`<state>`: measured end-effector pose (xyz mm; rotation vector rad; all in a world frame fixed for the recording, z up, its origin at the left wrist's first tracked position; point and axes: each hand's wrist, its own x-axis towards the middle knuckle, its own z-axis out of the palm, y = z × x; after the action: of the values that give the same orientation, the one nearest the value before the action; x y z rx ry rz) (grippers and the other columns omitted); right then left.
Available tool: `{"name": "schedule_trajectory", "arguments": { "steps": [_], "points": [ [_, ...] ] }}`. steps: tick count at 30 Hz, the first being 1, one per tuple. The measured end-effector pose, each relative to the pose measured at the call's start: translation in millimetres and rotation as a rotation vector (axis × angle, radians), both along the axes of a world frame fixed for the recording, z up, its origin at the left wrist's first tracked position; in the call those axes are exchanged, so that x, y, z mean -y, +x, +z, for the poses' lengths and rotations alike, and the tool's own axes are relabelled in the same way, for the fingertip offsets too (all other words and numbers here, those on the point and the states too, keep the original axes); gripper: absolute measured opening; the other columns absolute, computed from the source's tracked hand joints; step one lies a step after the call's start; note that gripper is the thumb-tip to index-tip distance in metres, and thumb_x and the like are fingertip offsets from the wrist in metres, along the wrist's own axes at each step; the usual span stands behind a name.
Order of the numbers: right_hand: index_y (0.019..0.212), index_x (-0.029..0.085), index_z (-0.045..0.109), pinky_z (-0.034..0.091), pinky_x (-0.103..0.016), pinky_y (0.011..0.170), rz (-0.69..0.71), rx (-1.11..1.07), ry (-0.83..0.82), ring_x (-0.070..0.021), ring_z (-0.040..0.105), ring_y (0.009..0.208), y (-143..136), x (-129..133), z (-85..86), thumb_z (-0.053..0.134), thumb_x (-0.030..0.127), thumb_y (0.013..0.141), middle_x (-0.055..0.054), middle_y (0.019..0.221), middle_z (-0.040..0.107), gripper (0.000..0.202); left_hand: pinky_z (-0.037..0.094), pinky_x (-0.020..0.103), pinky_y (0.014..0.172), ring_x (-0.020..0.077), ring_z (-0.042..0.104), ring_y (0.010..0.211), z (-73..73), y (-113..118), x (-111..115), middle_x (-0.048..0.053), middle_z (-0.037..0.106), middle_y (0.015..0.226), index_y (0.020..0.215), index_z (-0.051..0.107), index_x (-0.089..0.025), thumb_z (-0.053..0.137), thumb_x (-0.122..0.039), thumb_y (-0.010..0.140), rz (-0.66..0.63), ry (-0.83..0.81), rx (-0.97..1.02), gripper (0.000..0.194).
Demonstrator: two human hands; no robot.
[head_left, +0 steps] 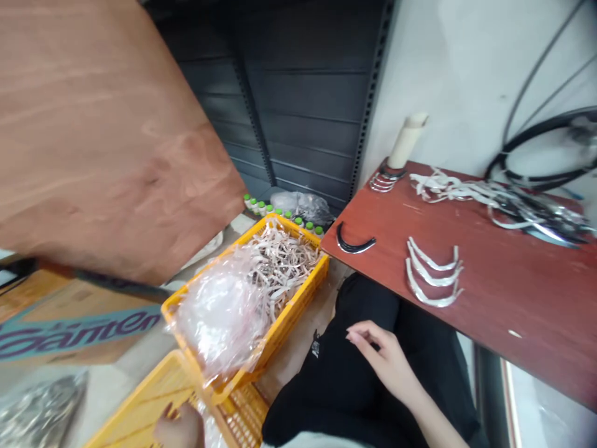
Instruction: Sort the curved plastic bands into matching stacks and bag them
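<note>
My right hand (380,356) hovers over my lap, thumb tip and fingertips brought together, with nothing visible in them. At the lower edge my left hand (180,427) is partly cut off and a little blurred. Its short visible fingers are apart, above the lower yellow crate (149,392). On the reddish table (485,317), several curved white strips (433,280) lie nested near the front edge. A black curved strip (354,247) rests by the left corner. Beside my lap, a yellow crate (298,298) holds many tangled strips (284,261) and a clear plastic bag (224,311).
A pale tube (407,142) stands at the table's back corner beside stacked curved pieces (383,182). A strip bundle (466,190) lies along the wall, below coiled black cable (513,180). Green-capped bottles (280,213), a cardboard box (84,330) and a large wooden board (102,137) occupy the left.
</note>
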<state>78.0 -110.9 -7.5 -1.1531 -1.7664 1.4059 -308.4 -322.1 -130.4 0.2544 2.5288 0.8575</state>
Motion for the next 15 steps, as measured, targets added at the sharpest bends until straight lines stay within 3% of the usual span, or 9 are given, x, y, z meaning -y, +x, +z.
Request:
{"name": "schedule_trajectory", "arguments": {
  "steps": [3,6,8,10,13,15],
  "points": [
    [0.094,0.022,0.069,0.054,-0.030,0.078,-0.026,-0.024,0.018,-0.0192,0.067,0.083,0,1,7.4,0.054,0.040,0.096,-0.005,0.091,0.072,0.024,0.045,0.064,0.101,0.0406,0.050,0.129,27.2,-13,-64,-0.001,0.064,0.124,0.126,0.044,-0.039,0.033,-0.057,0.089,0.085,0.146,-0.262,0.043],
    [0.092,0.022,0.070,0.053,-0.030,0.076,-0.054,-0.042,0.038,-0.0192,0.066,0.081,9,-1,16.4,0.053,0.040,0.096,-0.005,0.089,0.072,0.025,0.049,0.051,0.104,0.0305,0.056,0.124,60.1,15,-136,-0.005,0.064,0.126,0.114,0.054,-0.034,0.041,-0.056,0.086,-0.126,0.343,-0.325,0.037],
    [0.093,0.022,0.070,0.053,-0.029,0.076,-0.083,-0.042,0.059,-0.0188,0.066,0.081,19,-4,24.5,0.055,0.040,0.095,-0.004,0.089,0.072,0.024,0.045,0.042,0.109,0.0250,0.059,0.121,83.8,58,-180,-0.003,0.065,0.122,0.108,0.059,-0.029,0.045,-0.053,0.087,-0.367,0.460,-0.316,0.035],
    [0.094,0.022,0.070,0.052,-0.028,0.075,-0.131,-0.031,0.086,-0.0183,0.066,0.081,34,-8,33.3,0.056,0.039,0.095,-0.003,0.089,0.072,0.022,0.042,0.046,0.111,0.0260,0.057,0.122,105.7,113,-214,0.005,0.065,0.122,0.107,0.062,-0.023,0.044,-0.046,0.092,-0.752,0.612,-0.343,0.032],
    [0.095,0.024,0.070,0.052,-0.027,0.077,-0.240,0.005,0.141,-0.0181,0.067,0.083,63,-16,43.8,0.057,0.038,0.095,-0.002,0.091,0.072,0.020,0.046,0.044,0.107,0.0225,0.058,0.120,127.7,199,-244,0.007,0.064,0.124,0.112,0.063,-0.024,0.044,-0.031,0.097,-1.248,0.752,-0.366,0.025],
    [0.096,0.024,0.070,0.052,-0.028,0.080,-0.320,0.038,0.183,-0.0188,0.067,0.085,85,-22,47.2,0.057,0.038,0.094,-0.003,0.092,0.072,0.019,0.041,0.045,0.112,0.0210,0.055,0.125,133.5,247,-256,0.006,0.063,0.129,0.122,0.060,-0.025,0.047,-0.024,0.096,-1.498,0.823,-0.437,0.029]
  ]
}}
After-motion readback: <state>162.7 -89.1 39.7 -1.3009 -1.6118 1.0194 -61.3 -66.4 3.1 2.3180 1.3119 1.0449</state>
